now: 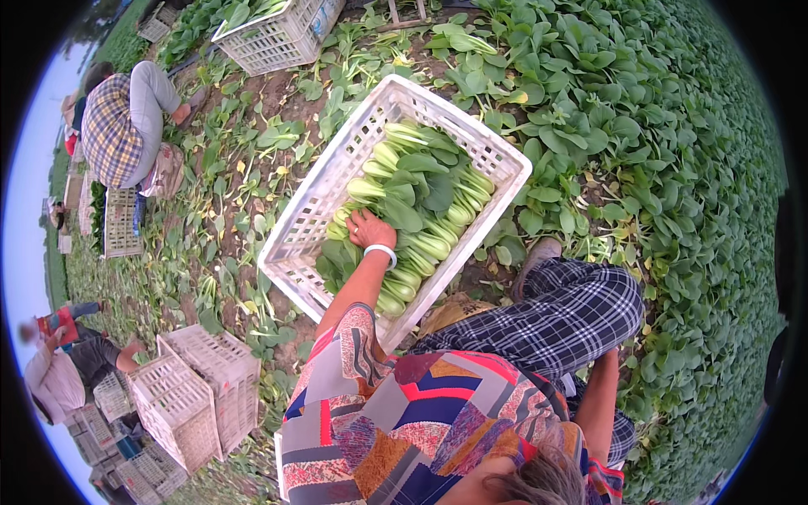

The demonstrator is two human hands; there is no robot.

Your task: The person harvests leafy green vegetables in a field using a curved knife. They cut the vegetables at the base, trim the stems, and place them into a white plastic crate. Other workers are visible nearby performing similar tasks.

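Note:
Inside a white plastic crate [302,189], my left hand [372,228] rests on the heads of bok choy, wearing a ring and a pale bangle [381,250]. Its fingers bend down over a pale green bok choy head [341,218] at the left of the pile; whether they grip it cannot be told. A row of bok choy [435,237] lies along the crate's right side, stems outward. Dark leaves [404,189] overlap in the middle. My right forearm [603,398] reaches down beside my checked trouser leg, and the hand itself is hidden behind the knee.
Uncut leafy greens [663,189] grow densely to the right. Another crate with greens [271,44] stands ahead. Two crates [196,379] stand at lower left. A crouching person in a checked shirt [113,126] and other people work at left. Loose leaves [265,136] litter the soil.

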